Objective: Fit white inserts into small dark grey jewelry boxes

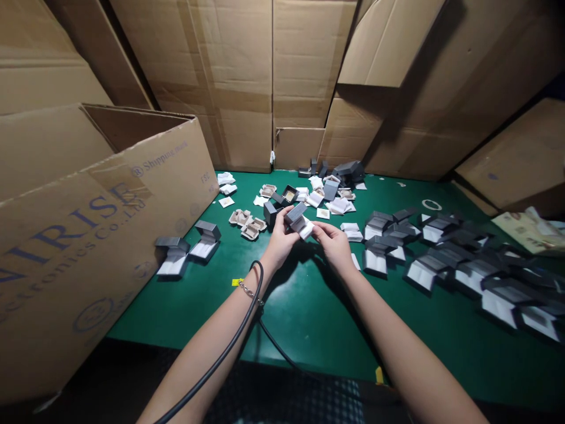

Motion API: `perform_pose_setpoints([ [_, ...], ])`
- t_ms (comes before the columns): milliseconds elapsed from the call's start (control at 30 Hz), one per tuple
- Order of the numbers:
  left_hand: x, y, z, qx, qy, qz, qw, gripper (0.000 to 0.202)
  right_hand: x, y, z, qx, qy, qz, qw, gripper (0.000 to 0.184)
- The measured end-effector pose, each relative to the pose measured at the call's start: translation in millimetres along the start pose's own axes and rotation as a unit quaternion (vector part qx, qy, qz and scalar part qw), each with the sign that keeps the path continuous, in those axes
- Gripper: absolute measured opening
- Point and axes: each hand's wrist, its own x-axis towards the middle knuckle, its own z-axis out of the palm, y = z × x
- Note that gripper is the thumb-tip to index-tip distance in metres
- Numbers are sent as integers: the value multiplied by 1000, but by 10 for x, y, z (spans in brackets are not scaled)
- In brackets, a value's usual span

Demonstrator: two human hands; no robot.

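Note:
Above the middle of the green table [304, 330], my left hand [281, 242] is wrapped round a small grey jewellery box [295, 212] with its lid up. White lining [303, 228] shows in the box's lower half. My right hand [334, 244] pinches at the right edge of that white part with thumb and fingertips. Just behind my left hand stands another dark box [271, 214]. Beige folded inserts [252, 228] lie to its left, and a dark box [289, 194] with a beige inside sits behind.
Many lidded dark boxes with white insides [421, 274] stand in rows at right. Two more [205, 242] stand at left beside a large carton [106, 235]. White pieces [339, 206] are heaped at the back. A black cable [229, 347] runs along my left forearm.

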Motion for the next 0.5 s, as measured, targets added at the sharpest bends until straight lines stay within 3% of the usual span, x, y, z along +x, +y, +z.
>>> perform_pose_setpoints([
  [300,-17,29,32,-11,15,-26,999,69,64,102,-42,4,-28,34,999,40],
  [500,-30,142,58,-53,28,-139,988,63,-12,10,-13,-65,-25,-44,997,30],
])
